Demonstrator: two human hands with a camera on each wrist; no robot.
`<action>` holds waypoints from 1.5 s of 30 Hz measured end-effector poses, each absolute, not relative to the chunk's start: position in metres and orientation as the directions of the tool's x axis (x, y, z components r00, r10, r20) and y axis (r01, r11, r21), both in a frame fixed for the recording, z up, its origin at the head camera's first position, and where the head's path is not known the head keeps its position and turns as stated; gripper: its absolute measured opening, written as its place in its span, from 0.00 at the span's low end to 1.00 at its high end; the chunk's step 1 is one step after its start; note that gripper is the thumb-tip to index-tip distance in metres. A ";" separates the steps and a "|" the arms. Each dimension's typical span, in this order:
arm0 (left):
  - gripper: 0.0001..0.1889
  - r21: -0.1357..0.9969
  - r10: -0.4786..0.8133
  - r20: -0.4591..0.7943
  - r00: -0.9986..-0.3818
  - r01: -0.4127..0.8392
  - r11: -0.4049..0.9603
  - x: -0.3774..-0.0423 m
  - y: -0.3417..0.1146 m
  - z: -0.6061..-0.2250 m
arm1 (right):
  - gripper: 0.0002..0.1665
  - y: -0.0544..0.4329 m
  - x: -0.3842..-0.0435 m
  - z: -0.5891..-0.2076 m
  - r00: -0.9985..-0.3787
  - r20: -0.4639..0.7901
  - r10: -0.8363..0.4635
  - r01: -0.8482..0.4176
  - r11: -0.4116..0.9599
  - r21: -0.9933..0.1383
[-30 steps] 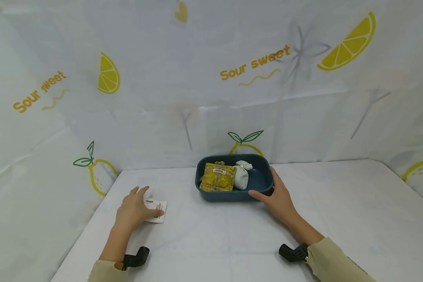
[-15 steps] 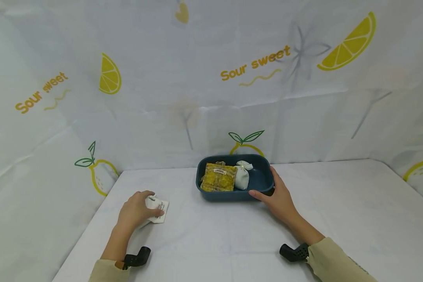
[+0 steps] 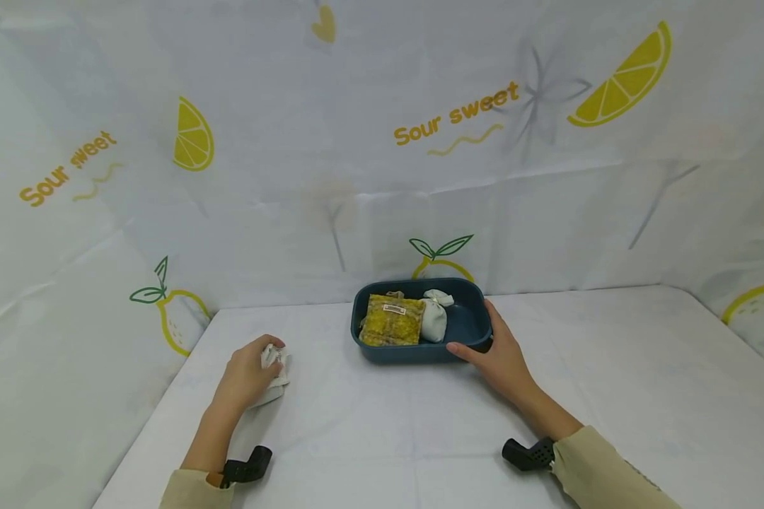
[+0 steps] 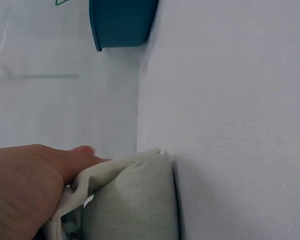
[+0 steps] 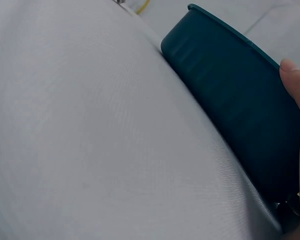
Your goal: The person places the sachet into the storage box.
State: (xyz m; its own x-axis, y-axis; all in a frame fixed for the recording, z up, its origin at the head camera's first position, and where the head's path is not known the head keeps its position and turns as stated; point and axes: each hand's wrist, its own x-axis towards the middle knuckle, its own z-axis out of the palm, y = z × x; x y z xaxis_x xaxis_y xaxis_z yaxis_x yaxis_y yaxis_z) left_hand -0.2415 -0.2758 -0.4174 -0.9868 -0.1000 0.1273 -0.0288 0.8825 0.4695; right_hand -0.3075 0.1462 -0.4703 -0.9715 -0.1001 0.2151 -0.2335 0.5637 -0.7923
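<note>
At the left of the table in the head view, my left hand (image 3: 240,375) pinches a small white cloth sachet (image 3: 283,377), its label folded up between thumb and fingers. The left wrist view shows the sachet's plump grey-white body (image 4: 137,200) low over the cloth, below the thumb. My right hand (image 3: 501,357) grips the right front corner of a dark blue-green rectangular tray (image 3: 395,355), thumb on the front rim. Inside the tray lie a yellow patterned sachet (image 3: 391,324) with a small label, on the left, and a white tied pouch (image 3: 433,324) beside it.
A white cloth covers the table (image 3: 356,438). Behind it hangs a white backdrop (image 3: 261,198) printed with lemons, right behind the tray. The tray's right part shows its bare bottom. Each wrist carries a black camera mount (image 3: 247,465).
The left fingers have closed on the white sachet, whose flat labelled part has crumpled and folded up. The right hand and the tray have stayed in place.
</note>
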 end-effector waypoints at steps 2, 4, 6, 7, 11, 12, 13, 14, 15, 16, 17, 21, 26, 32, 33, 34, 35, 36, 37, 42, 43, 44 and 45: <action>0.17 0.482 -0.091 0.153 -0.984 -0.006 0.876 -0.242 -0.274 -0.414 | 0.67 0.146 -0.307 -0.470 -0.972 0.216 -0.098 -0.233 0.562 -0.794; 0.18 0.497 -0.076 0.185 -0.980 0.026 0.867 -0.244 -0.272 -0.411 | 0.67 0.147 -0.307 -0.470 -0.972 0.214 -0.096 -0.230 0.562 -0.795; 0.20 0.508 -0.066 0.217 -0.974 0.054 0.860 -0.244 -0.270 -0.407 | 0.67 0.147 -0.307 -0.470 -0.973 0.213 -0.093 -0.228 0.560 -0.796; 0.20 0.519 -0.064 0.228 -0.971 0.066 0.852 -0.245 -0.268 -0.405 | 0.67 0.147 -0.307 -0.470 -0.973 0.213 -0.091 -0.227 0.560 -0.797; 0.21 0.579 -0.059 0.247 -0.967 0.099 0.809 -0.248 -0.260 -0.396 | 0.67 0.148 -0.308 -0.471 -0.972 0.217 -0.089 -0.229 0.554 -0.801; 0.21 0.597 -0.058 0.249 -0.967 0.106 0.795 -0.249 -0.257 -0.394 | 0.67 0.148 -0.308 -0.471 -0.972 0.218 -0.089 -0.230 0.553 -0.801; 0.21 0.613 -0.059 0.247 -0.967 0.109 0.782 -0.251 -0.254 -0.392 | 0.67 0.148 -0.308 -0.471 -0.972 0.217 -0.088 -0.229 0.553 -0.801; 0.21 0.630 -0.057 0.246 -0.968 0.115 0.768 -0.253 -0.250 -0.391 | 0.67 0.148 -0.307 -0.471 -0.972 0.218 -0.088 -0.230 0.552 -0.802; 0.21 0.646 -0.055 0.245 -0.968 0.121 0.754 -0.255 -0.246 -0.389 | 0.67 0.148 -0.307 -0.471 -0.972 0.218 -0.087 -0.230 0.552 -0.802; 0.21 0.658 -0.049 0.242 -0.969 0.127 0.742 -0.257 -0.242 -0.387 | 0.66 0.149 -0.307 -0.471 -0.972 0.219 -0.087 -0.229 0.553 -0.801; 0.21 0.664 -0.042 0.246 -0.968 0.137 0.735 -0.260 -0.237 -0.384 | 0.66 0.149 -0.307 -0.471 -0.972 0.217 -0.085 -0.227 0.555 -0.800; 0.21 0.693 0.000 0.250 -0.968 0.179 0.698 -0.271 -0.213 -0.372 | 0.67 0.151 -0.307 -0.471 -0.973 0.214 -0.081 -0.222 0.561 -0.797; 0.20 0.717 0.050 0.264 -0.963 0.231 0.657 -0.289 -0.186 -0.364 | 0.67 0.152 -0.308 -0.472 -0.974 0.211 -0.080 -0.220 0.557 -0.801; 0.20 0.765 0.101 0.257 -0.961 0.267 0.586 -0.310 -0.159 -0.365 | 0.67 0.150 -0.308 -0.472 -0.975 0.204 -0.085 -0.217 0.549 -0.807; 0.20 0.770 0.111 0.254 -0.961 0.271 0.578 -0.313 -0.154 -0.365 | 0.67 0.150 -0.308 -0.472 -0.975 0.205 -0.085 -0.217 0.549 -0.807; 0.20 0.776 0.118 0.251 -0.961 0.273 0.568 -0.315 -0.149 -0.364 | 0.67 0.150 -0.308 -0.472 -0.975 0.206 -0.085 -0.218 0.549 -0.807; 0.20 0.779 0.126 0.250 -0.960 0.277 0.563 -0.317 -0.145 -0.364 | 0.67 0.149 -0.308 -0.472 -0.975 0.207 -0.085 -0.219 0.551 -0.805; 0.20 0.781 0.134 0.250 -0.959 0.281 0.558 -0.319 -0.141 -0.363 | 0.67 0.149 -0.308 -0.472 -0.974 0.209 -0.084 -0.220 0.551 -0.805; 0.19 0.784 0.139 0.249 -0.959 0.284 0.553 -0.321 -0.137 -0.363 | 0.67 0.149 -0.308 -0.472 -0.974 0.210 -0.084 -0.221 0.551 -0.805; 0.19 0.787 0.176 0.257 -0.950 0.312 0.532 -0.330 -0.119 -0.366 | 0.67 0.147 -0.308 -0.471 -0.975 0.203 -0.087 -0.217 0.553 -0.805; 0.19 0.788 0.185 0.259 -0.948 0.318 0.528 -0.332 -0.117 -0.368 | 0.68 0.147 -0.308 -0.471 -0.976 0.200 -0.087 -0.214 0.554 -0.805; 0.19 0.785 0.195 0.264 -0.945 0.328 0.525 -0.334 -0.114 -0.370 | 0.68 0.146 -0.308 -0.471 -0.976 0.198 -0.086 -0.212 0.554 -0.805; 0.19 0.783 0.203 0.264 -0.943 0.332 0.525 -0.337 -0.112 -0.373 | 0.68 0.146 -0.308 -0.471 -0.977 0.197 -0.085 -0.211 0.554 -0.805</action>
